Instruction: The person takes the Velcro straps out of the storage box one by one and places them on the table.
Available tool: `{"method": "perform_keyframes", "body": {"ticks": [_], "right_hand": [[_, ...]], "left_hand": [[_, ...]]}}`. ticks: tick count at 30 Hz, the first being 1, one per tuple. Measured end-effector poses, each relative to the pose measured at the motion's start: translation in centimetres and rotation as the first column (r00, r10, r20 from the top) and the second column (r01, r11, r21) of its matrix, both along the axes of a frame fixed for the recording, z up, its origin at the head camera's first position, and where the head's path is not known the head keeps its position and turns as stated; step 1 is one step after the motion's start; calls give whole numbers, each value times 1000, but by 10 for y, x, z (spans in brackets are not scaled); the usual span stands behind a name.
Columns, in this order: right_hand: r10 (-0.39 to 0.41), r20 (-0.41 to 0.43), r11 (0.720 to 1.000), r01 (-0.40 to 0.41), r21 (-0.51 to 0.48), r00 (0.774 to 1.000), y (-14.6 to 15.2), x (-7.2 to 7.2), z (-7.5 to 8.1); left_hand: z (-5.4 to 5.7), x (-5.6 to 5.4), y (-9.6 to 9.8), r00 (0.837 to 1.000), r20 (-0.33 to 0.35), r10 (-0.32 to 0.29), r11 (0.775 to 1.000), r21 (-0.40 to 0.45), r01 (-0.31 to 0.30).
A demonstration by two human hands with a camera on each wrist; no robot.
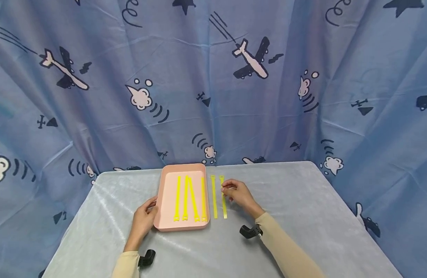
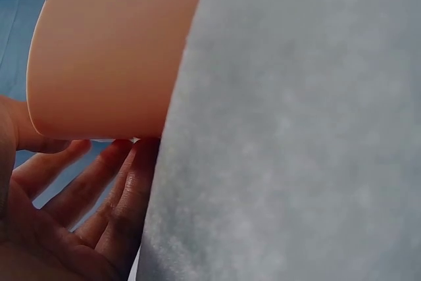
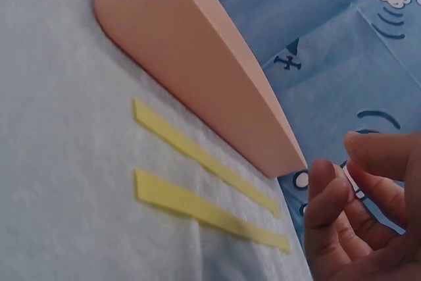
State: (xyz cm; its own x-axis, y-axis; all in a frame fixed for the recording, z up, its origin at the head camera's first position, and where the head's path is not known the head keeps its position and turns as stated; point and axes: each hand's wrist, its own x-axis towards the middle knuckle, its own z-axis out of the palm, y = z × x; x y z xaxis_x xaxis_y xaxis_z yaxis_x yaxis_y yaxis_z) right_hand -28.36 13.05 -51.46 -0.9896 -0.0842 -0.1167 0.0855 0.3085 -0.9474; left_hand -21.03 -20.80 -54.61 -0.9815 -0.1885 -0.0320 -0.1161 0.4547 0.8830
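Note:
My left hand [image 1: 144, 218] rests against the left side of a pink tray [image 1: 166, 175]. In the left wrist view its fairly straight fingers [image 2: 99, 189] touch the outer wall, with the thumb near the rim. Several yellow strap-like cable ties [image 1: 177, 197] lie lengthwise inside the tray, one slanting. Two more lie flat on the table just right of it: a nearer tie [image 1: 214, 197] and an outer tie [image 1: 224, 208]. Over the upper part of the outer tie hovers my right hand [image 1: 238, 194], its fingers loosely bent. The right wrist view shows nothing between thumb and fingertips.
A pale grey cloth covers the table [image 1: 304, 216], whose far edge runs just behind the tray. Blue printed curtains [image 1: 185, 77] hang behind and along both sides. A black wrist device [image 1: 251, 231] sits on the right forearm, and a matching device [image 1: 147, 258] on the left.

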Motion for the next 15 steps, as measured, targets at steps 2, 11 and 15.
{"method": "perform_keyframes", "body": {"ticks": [2,11,15], "right_hand": [[23,-18,1000,-23,-2,1000,-2,3,3],[60,-43,996,-62,-56,997,-12,15,13],[59,-67,995,-64,-76,996,-17,16,21]], "left_hand": [[1,0,0,1000,-2,2,1000,1,-2],[3,2,3,1000,-13,11,1000,-19,-11],[4,-1,3,1000,-10,5,1000,-12,-5]]}}
